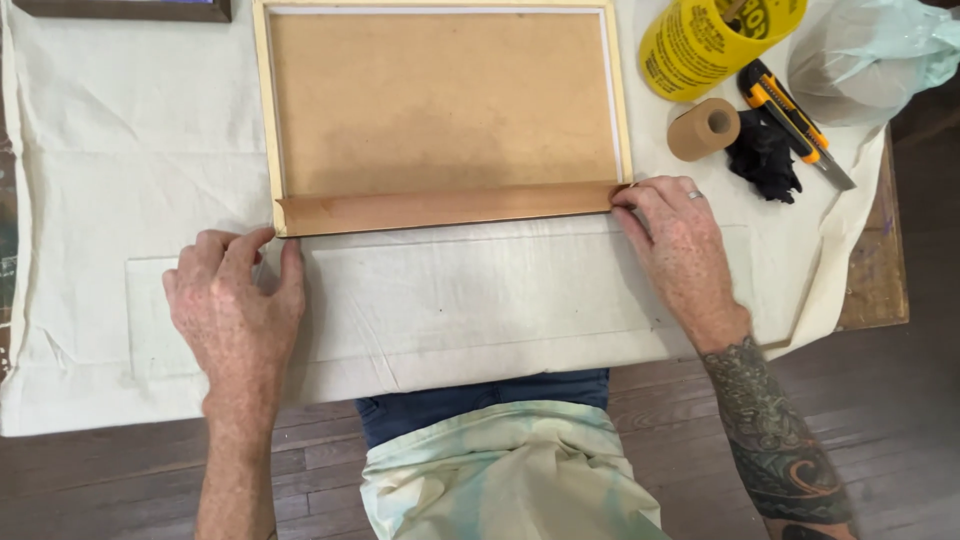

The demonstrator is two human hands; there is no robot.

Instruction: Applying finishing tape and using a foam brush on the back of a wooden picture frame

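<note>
A: Where are the person's hands?

B: Both rest on the pale cloth (pixel 450 300) that covers the table (pixel 875 270), one at each near corner of the picture frame (pixel 268 120). The frame lies face down, its brown backing board (pixel 440 95) up, in the far middle of the cloth.

A: And the strip along the frame's near edge?

B: That is a strip of brown paper tape (pixel 445 208), running the whole width of the frame's near rail, from the left corner to the right one.

A: What is the left hand doing?

B: The left hand (pixel 235 310) lies palm down just beside the left end of the tape. Its fingers (pixel 245 245) are loosely curled and close together, the tips touching the cloth right at the frame's corner; they pinch nothing that can be seen.

A: The right?

B: The right hand (pixel 680 255) lies flat with its fingers together, the tips pressed on the right end of the tape at the corner. A ring shows on one finger and the forearm is tattooed.

A: What else is near?

B: Beyond the right hand stand a roll of brown tape (pixel 703 129), a crumpled black rag (pixel 765 155), a yellow and black utility knife (pixel 795 122), a yellow tub (pixel 700 40) and a pale green plastic bag (pixel 870 55). A dark frame corner (pixel 125 9) shows at the far left.
</note>
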